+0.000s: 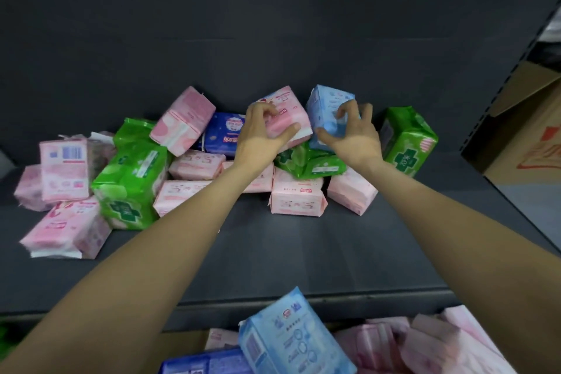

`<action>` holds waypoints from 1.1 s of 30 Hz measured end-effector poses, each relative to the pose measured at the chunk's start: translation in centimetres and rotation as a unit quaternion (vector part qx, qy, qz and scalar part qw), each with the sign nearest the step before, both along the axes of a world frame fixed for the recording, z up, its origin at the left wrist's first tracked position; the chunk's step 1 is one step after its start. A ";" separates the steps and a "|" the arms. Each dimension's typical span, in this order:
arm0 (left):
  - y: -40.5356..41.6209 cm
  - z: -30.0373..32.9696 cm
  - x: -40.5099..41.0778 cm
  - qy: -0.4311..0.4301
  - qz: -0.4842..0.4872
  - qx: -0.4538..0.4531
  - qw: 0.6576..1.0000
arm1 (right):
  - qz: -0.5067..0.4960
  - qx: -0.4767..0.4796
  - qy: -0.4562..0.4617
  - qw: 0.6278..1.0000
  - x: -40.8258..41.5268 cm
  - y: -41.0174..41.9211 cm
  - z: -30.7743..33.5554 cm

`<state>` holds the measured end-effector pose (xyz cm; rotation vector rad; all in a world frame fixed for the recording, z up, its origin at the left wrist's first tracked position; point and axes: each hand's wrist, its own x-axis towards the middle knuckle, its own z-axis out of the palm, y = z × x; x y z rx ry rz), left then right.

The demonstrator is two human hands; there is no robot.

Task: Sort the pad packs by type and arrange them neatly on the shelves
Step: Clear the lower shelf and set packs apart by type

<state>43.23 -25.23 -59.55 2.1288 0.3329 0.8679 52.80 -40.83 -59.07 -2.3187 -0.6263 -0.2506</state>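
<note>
Your left hand has its fingers closed around a pink pack atop the jumbled pile on the dark shelf. Your right hand pinches a light blue pack just beside it, above a green pack

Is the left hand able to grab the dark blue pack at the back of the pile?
Probably yes, but not right now. The left hand is holding a pink pack. The dark blue pack sits just beside it, its top face uncovered, though another pink pack leans over its left edge.
</note>
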 end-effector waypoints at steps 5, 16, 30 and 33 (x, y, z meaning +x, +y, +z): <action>0.1 3.1 3.2 0.087 0.065 0.008 0.994 | 0.037 -0.078 0.019 0.996 2.4 0.4 1.6; 1.0 0.5 4.5 0.164 0.027 -0.171 0.971 | 0.007 -0.145 0.075 0.987 1.5 2.0 0.5; -5.2 0.0 -13.8 0.026 -0.150 -0.059 0.987 | 0.052 0.099 0.082 0.990 -14.5 -10.6 -1.2; -6.0 -0.1 -19.0 0.050 -0.146 -0.079 0.985 | 0.062 0.050 0.097 0.992 -18.6 -13.1 -1.2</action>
